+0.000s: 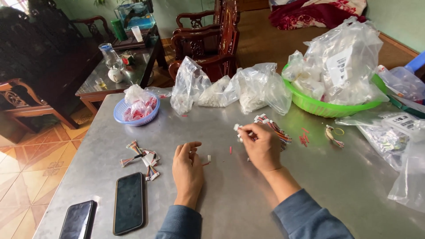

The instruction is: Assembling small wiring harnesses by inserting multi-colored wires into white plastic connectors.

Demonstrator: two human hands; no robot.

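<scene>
Clear bags of white parts (248, 90) and a green basin (330, 107) crowd the far edge; a blue basket (133, 116) sits left, two dark phones (128, 202) near. Right hand (262, 148), fingers pinched shut on a small white connector (237, 128), hovers beside a wire bundle (274, 128). Left hand (187, 170) rests palm-down, fingers loosely curled, empty, by a small white piece (209, 158). Grey metal table (230, 203); tiled floor, wooden chairs behind.

A home living room doubling as a workplace: carved wooden armchairs (212, 40), a glass-topped coffee table (119, 71) (fish tank (135, 15) behind), patterned floor tiles (26, 168).
</scene>
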